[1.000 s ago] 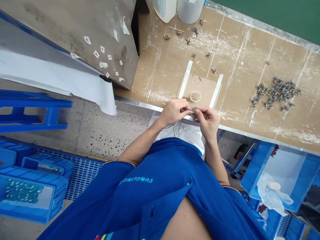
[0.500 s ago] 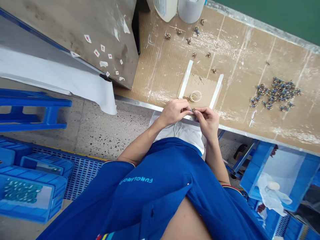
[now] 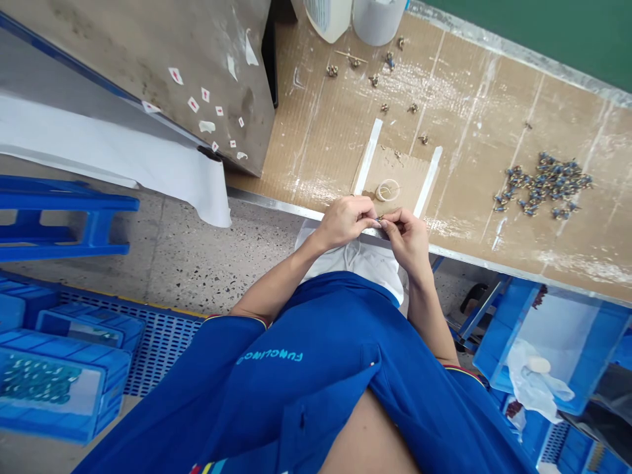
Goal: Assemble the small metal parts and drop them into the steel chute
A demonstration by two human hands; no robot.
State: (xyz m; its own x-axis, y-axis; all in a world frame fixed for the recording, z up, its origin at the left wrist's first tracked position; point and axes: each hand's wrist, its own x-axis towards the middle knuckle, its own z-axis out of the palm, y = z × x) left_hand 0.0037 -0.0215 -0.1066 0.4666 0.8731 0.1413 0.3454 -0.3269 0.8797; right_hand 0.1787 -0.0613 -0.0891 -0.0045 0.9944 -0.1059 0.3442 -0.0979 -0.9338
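Observation:
At the table's front edge, my left hand (image 3: 348, 220) and my right hand (image 3: 407, 238) meet, thumbs and fingertips pinched on a small gold-and-blue metal piece (image 3: 380, 219). Fingers cover most of it, so its exact kind is hidden. Just beyond the hands sits a small round ring-like dish (image 3: 388, 191) with thin slivers in it. It rests on a cardboard pad (image 3: 412, 176) taped down with white strips. Tiny gold bits (image 3: 397, 155) lie on the pad. Off to the right is a pile of similar gold-and-blue pieces (image 3: 548, 183).
Several loose metal pieces (image 3: 374, 80) and a thin stick (image 3: 350, 56) lie farther back, near a white bottle (image 3: 328, 18) and a white tub (image 3: 378, 21). A metal cabinet (image 3: 148, 59) borders the left. Blue crates (image 3: 101, 395) stand on the floor on both sides.
My right hand has shifted slightly left, closer to my left hand, and the small piece is more covered by fingers. My left hand stays about where it was.

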